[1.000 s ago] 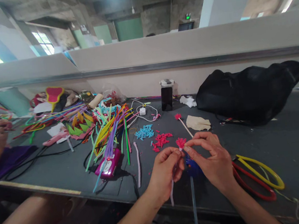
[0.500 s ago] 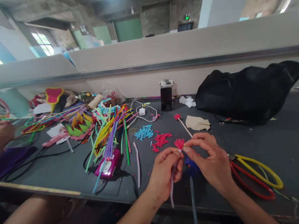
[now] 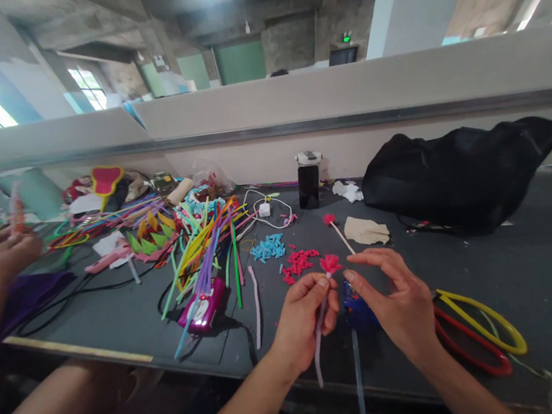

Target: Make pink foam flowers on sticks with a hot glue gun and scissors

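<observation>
My left hand (image 3: 303,320) pinches a pipe-cleaner flower (image 3: 330,264) just under its red head, and its pale lilac stem (image 3: 320,345) hangs below the fingers. Just to the right, my right hand (image 3: 399,299) is raised with thumb and forefinger apart and nothing between them. Beneath it lies a blue glue gun (image 3: 359,310), partly hidden by the hand, with a translucent glue stick (image 3: 359,383) jutting past the table edge. Small red pieces (image 3: 300,264) and blue pieces (image 3: 267,248) are heaped beyond my left hand. Another red flower (image 3: 329,219) on a pale stem lies behind.
Scissors (image 3: 474,330) with red and yellow handles lie right of my right hand. Many coloured pipe cleaners (image 3: 200,242) cover a magenta device (image 3: 208,311) on the left. A black bag (image 3: 452,180) and a phone (image 3: 309,186) stand behind. Another person's hands (image 3: 5,258) work at far left.
My right hand has drawn away from the flower to the right, and its fingers have parted. The left hand keeps its pinch. The other person's hands have shifted right.
</observation>
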Available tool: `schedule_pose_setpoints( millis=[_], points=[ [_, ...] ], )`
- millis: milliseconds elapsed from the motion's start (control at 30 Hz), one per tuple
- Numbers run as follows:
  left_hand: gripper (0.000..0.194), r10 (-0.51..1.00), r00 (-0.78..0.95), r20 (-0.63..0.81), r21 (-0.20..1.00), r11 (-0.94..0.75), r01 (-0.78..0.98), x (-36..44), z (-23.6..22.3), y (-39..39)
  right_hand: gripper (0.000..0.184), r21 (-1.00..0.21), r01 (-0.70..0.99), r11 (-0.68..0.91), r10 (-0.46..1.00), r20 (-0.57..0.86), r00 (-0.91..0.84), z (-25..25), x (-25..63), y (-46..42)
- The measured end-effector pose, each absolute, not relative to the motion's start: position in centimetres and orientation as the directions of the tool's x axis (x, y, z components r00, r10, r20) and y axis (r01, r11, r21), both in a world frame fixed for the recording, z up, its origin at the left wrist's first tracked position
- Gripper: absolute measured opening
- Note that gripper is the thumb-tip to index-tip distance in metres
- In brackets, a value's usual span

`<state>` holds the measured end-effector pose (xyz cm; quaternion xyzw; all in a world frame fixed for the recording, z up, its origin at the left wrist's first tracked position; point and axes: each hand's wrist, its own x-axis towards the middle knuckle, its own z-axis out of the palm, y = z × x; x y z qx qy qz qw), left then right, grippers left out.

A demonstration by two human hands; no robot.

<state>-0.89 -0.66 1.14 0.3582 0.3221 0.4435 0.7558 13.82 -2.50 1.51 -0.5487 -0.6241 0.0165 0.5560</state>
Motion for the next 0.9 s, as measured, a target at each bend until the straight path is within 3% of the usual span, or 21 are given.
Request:
schedule_pose_setpoints(
  millis=[433,600,900],
  points=[
    [0.022,0.927,0.341,-0.159,0.832,0.311,-0.459,-1.16,1.17,-0.57,0.011,-0.587,0.670,0.454,0.662,0.725,0.187,1.66,13.69,-3.05],
    [0.024,0.946,0.283,-0.160,0.838,0.282,-0.467,-1.31,1.34,-0.34,0.010,-0.576,0.670,0.469,0.653,0.737,0.177,1.54,13.91,-3.01],
    [0.034,0.931,0.325,-0.164,0.855,0.299,-0.425,-1.42,1.04,-0.25,0.009,-0.590,0.667,0.455,0.667,0.722,0.184,1.53,14.02,-3.35]
  ],
)
